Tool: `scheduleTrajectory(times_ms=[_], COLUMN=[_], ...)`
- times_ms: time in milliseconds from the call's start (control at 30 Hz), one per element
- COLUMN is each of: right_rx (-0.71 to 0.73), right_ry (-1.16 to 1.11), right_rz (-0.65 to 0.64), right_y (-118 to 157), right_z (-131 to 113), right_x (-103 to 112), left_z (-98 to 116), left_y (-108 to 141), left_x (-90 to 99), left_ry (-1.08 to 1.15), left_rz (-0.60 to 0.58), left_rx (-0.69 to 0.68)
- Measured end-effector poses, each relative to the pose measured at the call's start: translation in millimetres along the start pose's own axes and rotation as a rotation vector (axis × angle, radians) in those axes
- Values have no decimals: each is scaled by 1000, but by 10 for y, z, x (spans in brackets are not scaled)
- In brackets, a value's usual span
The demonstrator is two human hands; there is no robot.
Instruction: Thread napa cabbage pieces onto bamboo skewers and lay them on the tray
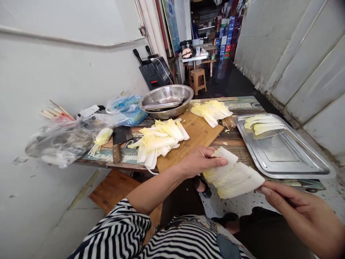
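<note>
In front of my body, over the table's near edge, I hold several overlapping pale napa cabbage leaves [234, 178]. My left hand [202, 162] is closed on their upper left end, thumb on top. The fingers of my right hand [302, 208] pinch the white stem end at the right; whether a skewer is also between them I cannot make out. A pile of cut cabbage leaves [160, 140] lies on the left of the wooden cutting board [198, 138], and a second cabbage pile [211, 109] is at its far edge. Thin wooden skewers [229, 123] lie beside that pile.
To the right, a metal tray [291, 158] carries a few cabbage leaves [265, 124]. A steel bowl [167, 113] stands behind the board. On the left are a cleaver [120, 142], a small cabbage heart [104, 136] and plastic bags [64, 144]. A wall borders the table's left side.
</note>
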State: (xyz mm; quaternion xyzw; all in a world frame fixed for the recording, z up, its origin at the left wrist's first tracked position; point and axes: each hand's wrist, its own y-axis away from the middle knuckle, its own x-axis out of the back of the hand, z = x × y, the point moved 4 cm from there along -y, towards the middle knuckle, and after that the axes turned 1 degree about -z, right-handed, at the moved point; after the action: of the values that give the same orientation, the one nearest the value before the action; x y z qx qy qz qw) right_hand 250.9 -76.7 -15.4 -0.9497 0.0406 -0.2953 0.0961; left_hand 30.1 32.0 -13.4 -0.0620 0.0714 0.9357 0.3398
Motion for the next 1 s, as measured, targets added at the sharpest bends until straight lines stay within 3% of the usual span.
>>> scheduleTrajectory(times_ms=[200, 400, 1000], right_rx=[-84, -45, 6], right_ry=[-21, -32, -47], right_rz=[-47, -47, -14], right_y=[-52, -76, -80], right_z=[-22, -52, -186], right_x=[7, -36, -111], left_z=[-38, -40, -3], left_y=[-19, -29, -34], left_x=[51, 136, 99], left_ry=[55, 94, 69], left_rz=[-13, 129, 44], left_rx=[103, 61, 106])
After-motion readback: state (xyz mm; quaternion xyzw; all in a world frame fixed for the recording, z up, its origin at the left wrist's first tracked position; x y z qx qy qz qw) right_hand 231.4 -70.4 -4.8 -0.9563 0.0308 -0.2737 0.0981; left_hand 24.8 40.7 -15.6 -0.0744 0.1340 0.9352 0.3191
